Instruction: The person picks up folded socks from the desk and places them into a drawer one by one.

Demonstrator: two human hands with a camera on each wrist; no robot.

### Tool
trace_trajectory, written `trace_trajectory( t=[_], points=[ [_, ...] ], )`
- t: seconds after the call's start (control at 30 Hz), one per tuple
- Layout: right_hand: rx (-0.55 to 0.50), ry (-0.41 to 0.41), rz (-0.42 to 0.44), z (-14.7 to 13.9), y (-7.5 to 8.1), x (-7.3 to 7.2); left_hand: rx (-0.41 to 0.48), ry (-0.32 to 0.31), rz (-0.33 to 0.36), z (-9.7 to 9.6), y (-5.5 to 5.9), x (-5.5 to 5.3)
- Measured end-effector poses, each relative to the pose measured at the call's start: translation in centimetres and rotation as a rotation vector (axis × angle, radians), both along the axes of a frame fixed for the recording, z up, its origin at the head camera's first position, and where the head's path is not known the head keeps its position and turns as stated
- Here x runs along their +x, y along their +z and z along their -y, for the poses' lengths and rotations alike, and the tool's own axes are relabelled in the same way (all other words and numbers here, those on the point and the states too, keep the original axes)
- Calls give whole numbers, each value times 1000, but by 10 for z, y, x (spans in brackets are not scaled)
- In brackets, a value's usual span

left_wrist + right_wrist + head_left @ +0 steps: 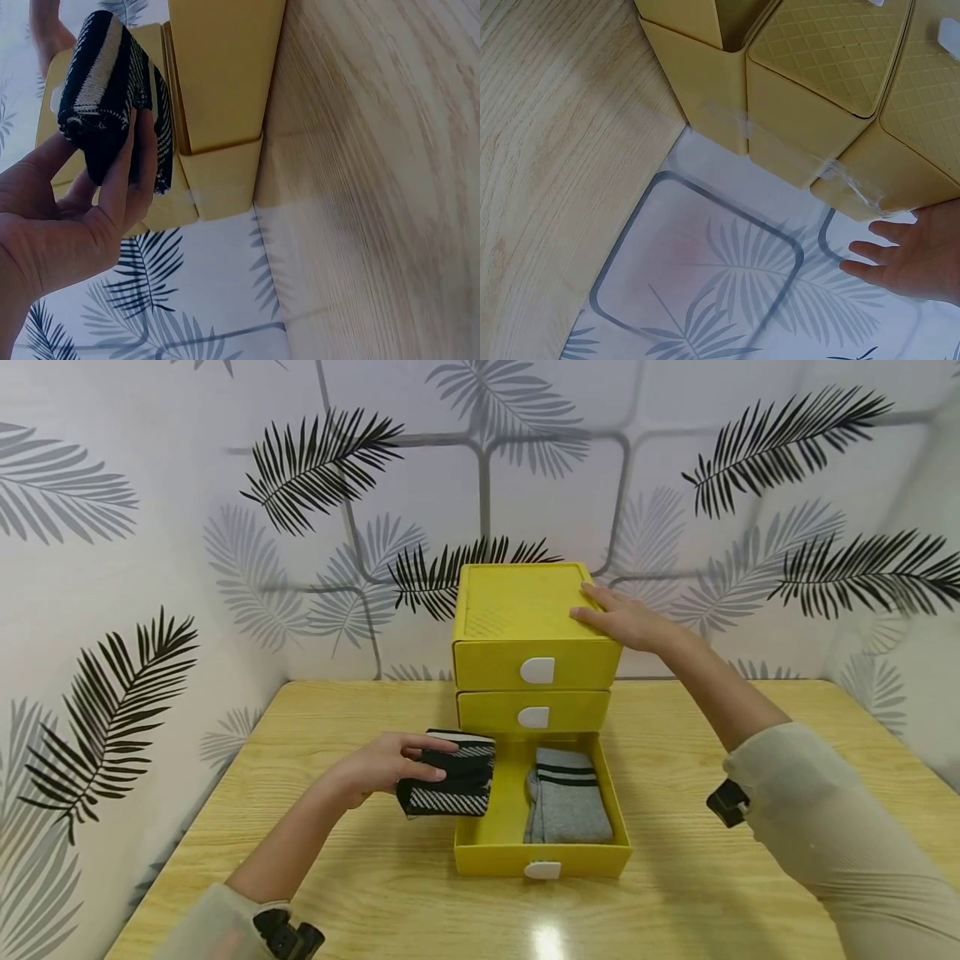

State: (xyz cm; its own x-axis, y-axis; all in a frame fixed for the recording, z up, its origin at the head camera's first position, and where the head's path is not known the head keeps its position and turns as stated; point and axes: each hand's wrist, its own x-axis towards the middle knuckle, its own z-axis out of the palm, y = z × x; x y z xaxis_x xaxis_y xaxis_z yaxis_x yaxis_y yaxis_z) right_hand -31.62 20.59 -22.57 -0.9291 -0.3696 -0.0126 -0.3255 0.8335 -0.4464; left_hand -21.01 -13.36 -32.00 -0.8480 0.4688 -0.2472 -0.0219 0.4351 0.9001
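My left hand (382,768) grips a folded pair of black-and-white patterned socks (457,777), thumb on one side and fingers on the other. The socks are at the left wall of the pulled-out bottom drawer (502,860), partly over its inside. In the left wrist view, the socks (112,90) show a broad pale stripe. Grey socks (570,802) with two black stripes lie folded in the drawer's right half. My right hand (626,618) rests on the top right edge of the yellow drawer unit (525,602), fingers extended.
Two upper drawers, top (487,666) and middle (487,712), are closed, each with a white tab handle. The unit stands on a wooden table (337,877) near its back edge. A leaf-patterned cloth (420,468) hangs behind. Clear tape (802,157) runs along the unit's side.
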Motion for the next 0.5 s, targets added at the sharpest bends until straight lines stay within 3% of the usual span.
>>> trace_trajectory(
  t=[0.5],
  points=[
    [3, -5, 0, 0, 0, 0, -23, 14, -40, -51, -15, 1]
  ],
)
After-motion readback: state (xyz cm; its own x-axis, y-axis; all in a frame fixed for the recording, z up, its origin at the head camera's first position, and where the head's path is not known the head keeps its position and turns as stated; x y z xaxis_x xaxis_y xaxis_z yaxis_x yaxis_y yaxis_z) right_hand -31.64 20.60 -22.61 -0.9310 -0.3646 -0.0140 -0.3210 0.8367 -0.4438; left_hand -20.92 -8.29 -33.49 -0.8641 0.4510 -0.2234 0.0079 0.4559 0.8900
